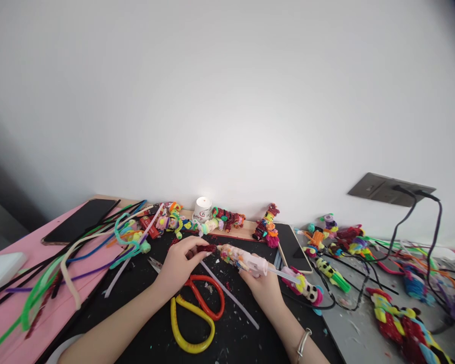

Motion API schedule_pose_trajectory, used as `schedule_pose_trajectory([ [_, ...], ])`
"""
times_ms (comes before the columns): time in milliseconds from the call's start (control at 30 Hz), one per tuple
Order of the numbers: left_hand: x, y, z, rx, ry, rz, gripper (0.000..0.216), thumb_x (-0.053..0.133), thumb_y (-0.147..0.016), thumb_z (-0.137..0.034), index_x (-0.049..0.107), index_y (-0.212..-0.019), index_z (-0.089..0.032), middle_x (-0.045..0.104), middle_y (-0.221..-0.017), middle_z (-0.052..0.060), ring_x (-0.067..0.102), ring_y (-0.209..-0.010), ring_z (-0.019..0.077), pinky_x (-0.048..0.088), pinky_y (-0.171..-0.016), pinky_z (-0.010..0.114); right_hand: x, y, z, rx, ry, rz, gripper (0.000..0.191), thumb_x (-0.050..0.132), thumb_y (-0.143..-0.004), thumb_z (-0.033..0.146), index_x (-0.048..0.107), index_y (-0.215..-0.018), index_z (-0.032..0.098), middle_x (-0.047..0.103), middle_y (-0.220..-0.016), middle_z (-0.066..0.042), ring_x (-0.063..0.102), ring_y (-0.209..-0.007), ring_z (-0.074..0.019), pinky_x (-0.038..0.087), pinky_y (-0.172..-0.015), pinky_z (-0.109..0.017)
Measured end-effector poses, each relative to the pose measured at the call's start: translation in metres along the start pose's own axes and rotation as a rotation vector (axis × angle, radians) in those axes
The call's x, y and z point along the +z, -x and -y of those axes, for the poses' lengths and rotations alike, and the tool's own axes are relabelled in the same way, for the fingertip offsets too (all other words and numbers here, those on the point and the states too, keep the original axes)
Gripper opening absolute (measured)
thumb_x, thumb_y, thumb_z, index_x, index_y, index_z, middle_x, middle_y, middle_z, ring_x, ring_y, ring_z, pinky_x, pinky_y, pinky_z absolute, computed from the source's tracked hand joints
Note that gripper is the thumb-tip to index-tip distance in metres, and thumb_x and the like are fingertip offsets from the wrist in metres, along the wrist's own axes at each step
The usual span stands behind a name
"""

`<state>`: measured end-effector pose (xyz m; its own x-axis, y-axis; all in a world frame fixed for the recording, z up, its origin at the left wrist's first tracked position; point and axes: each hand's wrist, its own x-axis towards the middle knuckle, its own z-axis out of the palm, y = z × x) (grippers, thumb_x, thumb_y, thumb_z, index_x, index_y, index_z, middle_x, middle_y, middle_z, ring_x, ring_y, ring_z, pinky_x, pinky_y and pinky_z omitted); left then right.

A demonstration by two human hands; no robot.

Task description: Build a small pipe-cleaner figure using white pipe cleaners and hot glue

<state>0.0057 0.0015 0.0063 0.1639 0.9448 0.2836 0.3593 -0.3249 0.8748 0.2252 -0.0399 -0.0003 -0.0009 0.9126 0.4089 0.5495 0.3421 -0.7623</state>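
Note:
My left hand [181,260] pinches a small dark red fuzzy piece [208,248], which looks like pipe cleaner. In my right hand [263,285] is a pale glue gun [246,259] smeared with coloured bits, with a clear glue stick [282,273] out of its back. The gun's nozzle points left, close to the red piece; I cannot tell whether they touch. Scissors [197,313] with a red and a yellow handle lie under and in front of my left hand. A lilac pipe cleaner [231,296] lies on the black mat between my hands.
Pipe cleaners [76,253] and a dark phone [79,221] lie on the pink surface at left. Along the wall are a paper cup [202,210] and several fuzzy dolls [266,225]. Another phone [293,247] is right of centre. Black cables [402,227] hang from a wall socket [390,189].

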Motion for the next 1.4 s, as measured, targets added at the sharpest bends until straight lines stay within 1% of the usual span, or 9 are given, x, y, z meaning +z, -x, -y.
schedule_pose_trajectory([
  [300,0.0005,0.0004,0.0023,-0.012,0.012,0.012,0.014,0.061,-0.077,-0.027,0.067,-0.085,-0.018,0.066,-0.080,0.003,0.055,-0.065,0.0146,0.045,-0.061,0.026,-0.0018,0.0000,-0.0017,0.044,-0.001,0.026,0.005,0.061,-0.072,0.021,0.059,-0.067,0.020,0.065,-0.061,0.000,0.059,-0.055,-0.0159,0.050,-0.052,-0.024],
  [500,0.0016,-0.0014,0.0046,-0.012,0.016,0.029,0.014,0.061,-0.077,-0.027,0.068,-0.086,-0.018,0.067,-0.083,0.003,0.056,-0.065,0.0150,0.044,-0.061,0.026,-0.0015,0.0006,-0.0019,0.035,0.028,0.042,0.006,0.062,-0.069,0.018,0.059,-0.065,0.021,0.065,-0.060,0.001,0.059,-0.054,-0.0158,0.049,-0.052,-0.024],
  [633,0.0012,-0.0007,0.0055,-0.014,0.028,0.029,0.015,0.061,-0.077,-0.028,0.068,-0.086,-0.019,0.068,-0.086,0.004,0.057,-0.068,0.0158,0.045,-0.063,0.027,-0.0021,0.0000,-0.0045,0.034,0.029,0.025,0.003,0.060,-0.072,0.019,0.061,-0.069,0.021,0.066,-0.064,0.000,0.061,-0.057,-0.0164,0.050,-0.056,-0.025],
  [733,0.0010,-0.0003,0.0048,-0.027,0.039,0.016,0.015,0.062,-0.076,-0.029,0.068,-0.085,-0.019,0.067,-0.084,0.004,0.056,-0.067,0.0156,0.045,-0.063,0.027,-0.0028,-0.0003,-0.0056,0.028,0.018,0.027,0.003,0.060,-0.072,0.019,0.062,-0.072,0.021,0.068,-0.068,0.000,0.063,-0.060,-0.0175,0.051,-0.057,-0.026],
  [900,0.0010,-0.0008,0.0029,-0.032,0.050,0.003,0.015,0.062,-0.075,-0.029,0.068,-0.083,-0.019,0.066,-0.079,0.003,0.054,-0.063,0.0147,0.044,-0.060,0.027,-0.0010,0.0023,-0.0067,0.041,0.020,0.056,0.005,0.062,-0.069,0.018,0.060,-0.066,0.021,0.065,-0.061,0.000,0.061,-0.056,-0.0170,0.049,-0.053,-0.024],
  [1067,0.0009,-0.0008,0.0016,-0.037,0.074,0.014,0.015,0.062,-0.075,-0.029,0.069,-0.083,-0.019,0.068,-0.085,0.004,0.057,-0.069,0.0161,0.045,-0.064,0.027,-0.0007,0.0018,-0.0051,0.048,0.043,0.033,0.004,0.061,-0.072,0.019,0.061,-0.067,0.020,0.067,-0.066,-0.001,0.062,-0.060,-0.0174,0.050,-0.057,-0.026],
  [1133,0.0009,-0.0005,0.0023,-0.065,0.107,0.010,0.016,0.063,-0.075,-0.030,0.069,-0.084,-0.018,0.067,-0.082,0.003,0.057,-0.067,0.0158,0.046,-0.064,0.027,-0.0013,0.0012,-0.0038,0.046,0.045,0.024,0.005,0.061,-0.072,0.020,0.060,-0.067,0.020,0.066,-0.064,-0.001,0.061,-0.059,-0.0170,0.050,-0.056,-0.025],
  [1267,0.0019,-0.0004,0.0057,-0.145,0.169,-0.011,0.022,0.064,-0.074,-0.035,0.069,-0.087,-0.018,0.060,-0.066,0.000,0.054,-0.062,0.0147,0.044,-0.059,0.025,-0.0025,0.0010,-0.0022,0.027,0.031,0.007,0.006,0.059,-0.073,0.020,0.058,-0.066,0.020,0.064,-0.063,0.000,0.059,-0.057,-0.0160,0.048,-0.054,-0.024],
  [1400,0.0030,-0.0001,0.0058,-0.140,0.162,-0.005,0.022,0.066,-0.073,-0.035,0.070,-0.086,-0.018,0.061,-0.067,0.000,0.054,-0.064,0.0150,0.045,-0.062,0.026,-0.0021,0.0023,-0.0016,0.007,0.003,0.021,0.007,0.059,-0.074,0.021,0.056,-0.067,0.021,0.061,-0.063,0.002,0.055,-0.055,-0.0142,0.045,-0.053,-0.024],
])
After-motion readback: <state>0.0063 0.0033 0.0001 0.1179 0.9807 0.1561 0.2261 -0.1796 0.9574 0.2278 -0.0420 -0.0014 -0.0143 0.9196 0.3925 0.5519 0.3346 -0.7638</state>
